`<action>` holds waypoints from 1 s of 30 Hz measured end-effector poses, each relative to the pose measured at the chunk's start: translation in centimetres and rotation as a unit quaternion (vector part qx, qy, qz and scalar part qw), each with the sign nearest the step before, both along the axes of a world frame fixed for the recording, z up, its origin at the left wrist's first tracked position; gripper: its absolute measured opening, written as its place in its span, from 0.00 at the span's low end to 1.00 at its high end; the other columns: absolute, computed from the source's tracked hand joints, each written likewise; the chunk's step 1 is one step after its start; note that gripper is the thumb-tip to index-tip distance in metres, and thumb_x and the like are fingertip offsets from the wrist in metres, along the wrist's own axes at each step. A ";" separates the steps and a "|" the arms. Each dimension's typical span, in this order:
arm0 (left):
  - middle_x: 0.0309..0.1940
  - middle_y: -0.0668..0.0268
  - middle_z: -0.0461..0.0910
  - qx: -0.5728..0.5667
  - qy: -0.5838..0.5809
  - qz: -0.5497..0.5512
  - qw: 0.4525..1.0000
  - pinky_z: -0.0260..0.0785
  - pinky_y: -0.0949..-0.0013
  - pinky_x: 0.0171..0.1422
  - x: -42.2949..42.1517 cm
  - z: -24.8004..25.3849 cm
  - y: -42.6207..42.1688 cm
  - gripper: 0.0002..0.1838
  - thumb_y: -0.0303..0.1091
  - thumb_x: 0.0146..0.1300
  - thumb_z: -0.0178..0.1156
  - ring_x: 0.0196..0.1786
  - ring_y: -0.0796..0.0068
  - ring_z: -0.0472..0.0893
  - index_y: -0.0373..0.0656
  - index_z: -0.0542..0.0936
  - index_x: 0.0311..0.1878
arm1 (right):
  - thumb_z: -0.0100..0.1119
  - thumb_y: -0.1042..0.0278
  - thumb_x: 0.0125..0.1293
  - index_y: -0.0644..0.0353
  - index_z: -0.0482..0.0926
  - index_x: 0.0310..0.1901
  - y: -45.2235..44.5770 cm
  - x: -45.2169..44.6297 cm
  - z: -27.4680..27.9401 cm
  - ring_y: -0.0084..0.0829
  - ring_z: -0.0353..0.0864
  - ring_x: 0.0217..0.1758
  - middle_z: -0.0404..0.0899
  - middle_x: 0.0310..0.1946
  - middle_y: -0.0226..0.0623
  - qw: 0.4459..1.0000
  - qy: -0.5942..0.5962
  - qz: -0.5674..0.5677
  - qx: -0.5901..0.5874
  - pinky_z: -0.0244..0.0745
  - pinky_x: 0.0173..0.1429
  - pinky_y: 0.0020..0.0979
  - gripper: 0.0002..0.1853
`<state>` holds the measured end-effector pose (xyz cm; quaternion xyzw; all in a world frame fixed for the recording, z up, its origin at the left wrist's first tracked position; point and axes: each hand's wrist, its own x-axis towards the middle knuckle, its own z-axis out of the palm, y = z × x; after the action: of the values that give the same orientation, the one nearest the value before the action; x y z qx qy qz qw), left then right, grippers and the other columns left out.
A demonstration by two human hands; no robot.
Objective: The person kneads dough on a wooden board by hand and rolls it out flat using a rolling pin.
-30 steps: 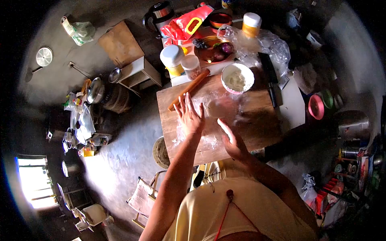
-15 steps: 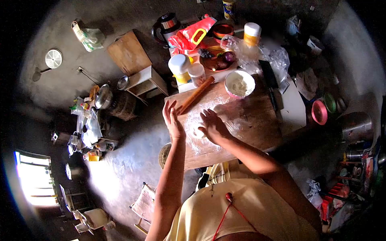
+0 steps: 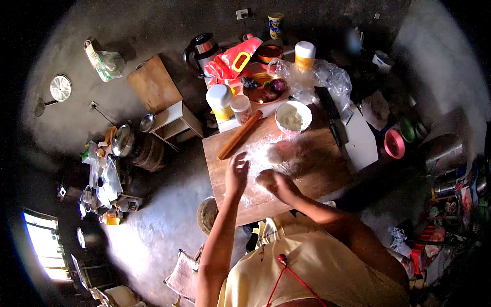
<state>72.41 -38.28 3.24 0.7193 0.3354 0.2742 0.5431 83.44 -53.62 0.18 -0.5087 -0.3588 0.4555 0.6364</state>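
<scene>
Pale, rounded dough (image 3: 265, 178) was in the right hand (image 3: 282, 187), fingers apparently clamped around it, over the near part of the floured brown wooden board (image 3: 318, 153) (left hand (image 3: 237, 175) empty-looking, fingers apart), and slack pinching could drop it.

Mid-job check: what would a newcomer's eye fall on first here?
Probably the bright red bag past the board's far edge, and the glaring window low at the left of the view. Next, the wooden board, dusted with white powder, with the left hand and right hand over its near part.
</scene>
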 end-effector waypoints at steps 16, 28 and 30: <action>0.37 0.55 0.81 0.076 0.075 0.034 0.994 0.73 0.53 0.48 7.1 -1.0 -5.6 0.28 0.25 0.52 0.68 0.42 0.51 0.82 0.45 0.65 0.53 | 0.55 0.86 0.58 0.61 0.71 0.56 -2.9 8.3 -4.0 0.25 0.72 0.57 0.73 0.51 0.32 0.967 -0.115 -0.226 0.034 0.69 0.61 0.27 0.23; 0.44 0.64 0.81 -0.306 -0.085 0.180 0.931 0.76 0.65 0.50 -4.7 -0.7 -3.2 0.21 0.31 0.58 0.70 0.46 0.72 0.81 0.39 0.75 0.53 | 0.56 0.88 0.54 0.57 0.74 0.61 4.7 7.1 -6.7 0.48 0.73 0.63 0.71 0.63 0.49 0.867 -0.478 -0.136 0.048 0.69 0.68 0.43 0.30; 0.43 0.65 0.81 -0.321 -0.081 0.210 0.920 0.77 0.65 0.49 -5.1 -0.6 -4.0 0.20 0.32 0.60 0.70 0.46 0.72 0.81 0.39 0.75 0.52 | 0.55 0.89 0.52 0.57 0.73 0.62 3.9 6.8 -4.4 0.48 0.74 0.63 0.72 0.62 0.48 0.854 -0.507 -0.105 0.057 0.72 0.66 0.43 0.32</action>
<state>67.31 -42.28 2.64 0.3948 0.5039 0.3170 0.6998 90.24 -49.71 -4.20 -0.6665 -0.6017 0.0437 0.4380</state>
